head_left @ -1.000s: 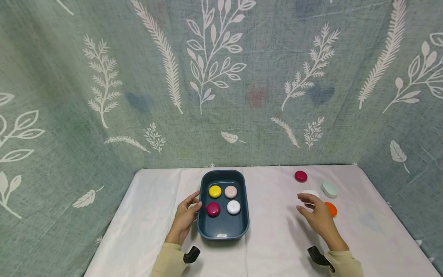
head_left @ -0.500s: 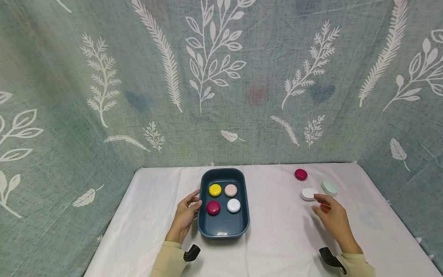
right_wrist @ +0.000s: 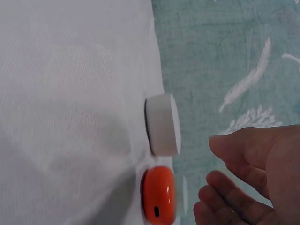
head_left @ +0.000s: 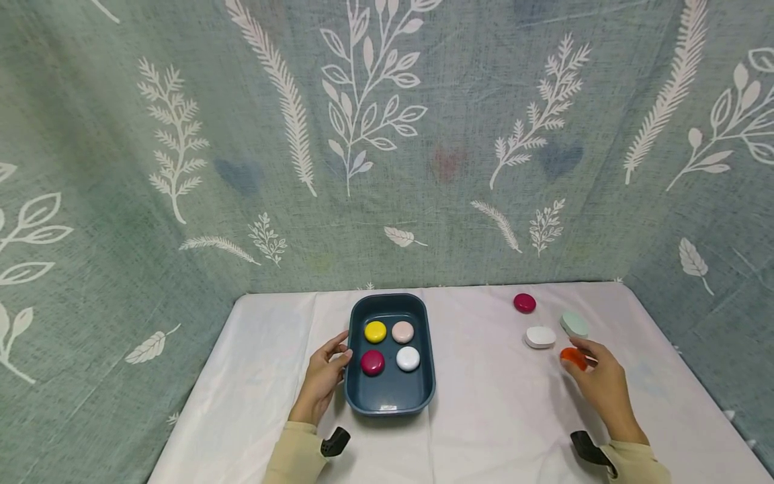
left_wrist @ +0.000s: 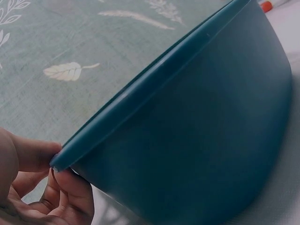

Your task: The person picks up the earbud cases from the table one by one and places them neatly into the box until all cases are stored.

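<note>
My left hand (head_left: pixel 323 376) pinches the left rim of a dark blue tray (head_left: pixel 387 398), thumb over the rim and fingers beneath it in the left wrist view. Inside the tray lie round, smooth pieces: a yellow one (head_left: pixel 375 331), a pale pink one (head_left: pixel 402 331), a dark red one (head_left: pixel 372 363) and a white one (head_left: pixel 408 359). At the right, my right hand (head_left: pixel 605 383) hovers by an orange rounded piece (head_left: pixel 571 357), thumb and fingers spread. The right wrist view shows a small dark slot in the orange piece (right_wrist: pixel 160 194), with the fingertips apart from it.
Near the orange piece sit a white oval piece (head_left: pixel 539 337) and a pale green one (head_left: pixel 574 325). A dark red round piece (head_left: pixel 524 303) lies farther back. White cloth (head_left: pixel 478 403) covers the table, and a green leaf-patterned curtain (head_left: pixel 447 222) stands behind it.
My right hand has moved right, from over the white oval piece to beside the orange one, uncovering the white piece. The left hand and tray have stayed in place.
</note>
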{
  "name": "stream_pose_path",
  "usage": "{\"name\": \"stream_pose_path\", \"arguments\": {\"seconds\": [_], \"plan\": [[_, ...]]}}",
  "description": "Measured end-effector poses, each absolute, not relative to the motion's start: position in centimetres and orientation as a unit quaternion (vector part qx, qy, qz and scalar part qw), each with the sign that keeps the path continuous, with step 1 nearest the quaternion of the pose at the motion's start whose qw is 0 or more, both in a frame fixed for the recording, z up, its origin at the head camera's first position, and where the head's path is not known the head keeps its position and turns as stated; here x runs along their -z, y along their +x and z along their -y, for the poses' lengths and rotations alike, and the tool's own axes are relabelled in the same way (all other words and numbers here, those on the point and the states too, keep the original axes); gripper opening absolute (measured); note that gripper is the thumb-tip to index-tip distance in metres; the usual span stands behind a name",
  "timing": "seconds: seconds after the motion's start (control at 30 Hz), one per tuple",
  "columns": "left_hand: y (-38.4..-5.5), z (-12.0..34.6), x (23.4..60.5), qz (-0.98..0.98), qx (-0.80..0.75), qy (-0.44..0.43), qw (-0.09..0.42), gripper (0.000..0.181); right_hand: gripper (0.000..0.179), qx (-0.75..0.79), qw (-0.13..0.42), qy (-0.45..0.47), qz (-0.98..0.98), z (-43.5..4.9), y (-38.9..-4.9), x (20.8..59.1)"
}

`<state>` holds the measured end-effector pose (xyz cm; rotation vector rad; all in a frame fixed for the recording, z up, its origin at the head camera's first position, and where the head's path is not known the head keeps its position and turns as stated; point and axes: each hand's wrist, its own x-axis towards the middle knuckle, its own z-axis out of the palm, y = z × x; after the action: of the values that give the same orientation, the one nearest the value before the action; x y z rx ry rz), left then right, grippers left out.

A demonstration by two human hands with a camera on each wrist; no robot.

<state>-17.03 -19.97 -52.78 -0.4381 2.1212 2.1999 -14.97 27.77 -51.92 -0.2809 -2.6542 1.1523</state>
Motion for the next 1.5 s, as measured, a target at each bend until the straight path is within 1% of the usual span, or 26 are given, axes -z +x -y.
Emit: {"name": "stream_pose_path", "arguments": {"seconds": [0.13,0.47,0.73,1.2,1.5], "plan": [[-17.0,20.0,52.7,-0.684,-0.715,-0.143,0.027,0.049,0.053,-0.398,0.097,-0.121,0.904,-28.2,-15.1,51.9],[-16.9,20.0,52.8,-0.675,-0.725,-0.136,0.022,0.050,0.055,-0.390,0.087,-0.134,0.907,-29.4,-15.2,52.6],[-16.7,20.0,53.0,-0.678,-0.721,-0.139,0.023,0.049,0.063,-0.385,0.040,-0.165,0.907,-29.5,-15.9,53.1],[-16.7,20.0,52.6,-0.676,-0.722,-0.143,0.021,0.051,0.068,-0.372,0.017,-0.154,0.915,-29.4,-16.5,53.8],[-16.6,19.9,52.6,-0.687,-0.711,-0.149,0.024,0.049,0.064,-0.355,0.010,-0.144,0.924,-29.6,-16.7,54.0]]}}
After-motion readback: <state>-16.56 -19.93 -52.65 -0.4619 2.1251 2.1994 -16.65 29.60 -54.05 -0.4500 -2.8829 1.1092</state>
